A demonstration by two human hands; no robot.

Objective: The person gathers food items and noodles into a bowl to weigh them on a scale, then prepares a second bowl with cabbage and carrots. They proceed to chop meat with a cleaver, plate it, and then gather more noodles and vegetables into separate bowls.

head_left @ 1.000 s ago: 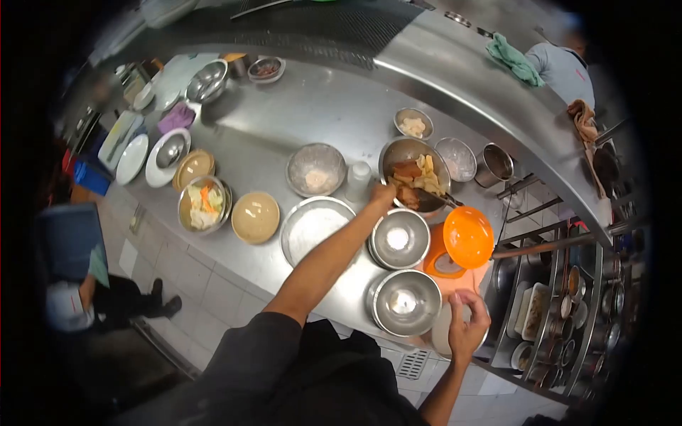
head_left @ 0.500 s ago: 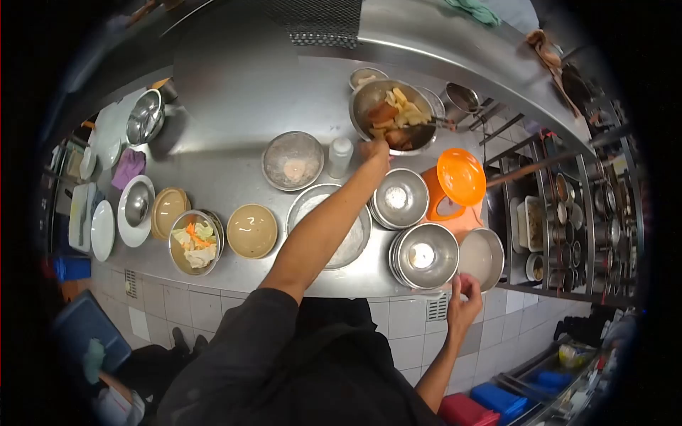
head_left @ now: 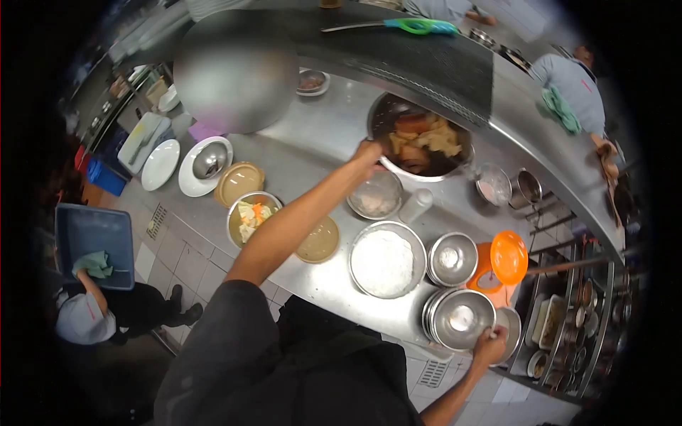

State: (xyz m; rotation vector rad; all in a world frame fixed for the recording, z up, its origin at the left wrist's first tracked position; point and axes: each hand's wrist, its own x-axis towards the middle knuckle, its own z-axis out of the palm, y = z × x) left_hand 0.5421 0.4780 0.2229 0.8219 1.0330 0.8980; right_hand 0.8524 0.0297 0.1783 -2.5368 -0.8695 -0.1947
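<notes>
My left hand [head_left: 368, 157] grips the near left rim of a large steel bowl [head_left: 420, 177], which holds yellow and reddish-brown food pieces [head_left: 426, 138]. Just in front of it are a bowl with pale powder [head_left: 375, 195] and a white bottle [head_left: 416, 205]. My right hand [head_left: 490, 346] has its fingers closed on the right rim of the top bowl in a steel stack [head_left: 463, 320], beside another round pan [head_left: 509, 334]. Between my arms sits a wide bowl of white powder [head_left: 386, 260]. A bowl of cut vegetables [head_left: 252, 216] is partly behind my left forearm.
An orange container [head_left: 509, 257] stands at the right, near a second steel bowl stack [head_left: 452, 260]. White plates [head_left: 160, 165] lie at the left. A raised shelf [head_left: 455, 64] overhangs the back. At the lower left, a co-worker [head_left: 87, 318] reaches into a blue-grey tub [head_left: 96, 234].
The view has turned. My left hand has moved the large food bowl leftward, away from the orange container, to behind the bottle. My right hand has closed on the stacked bowl's rim.
</notes>
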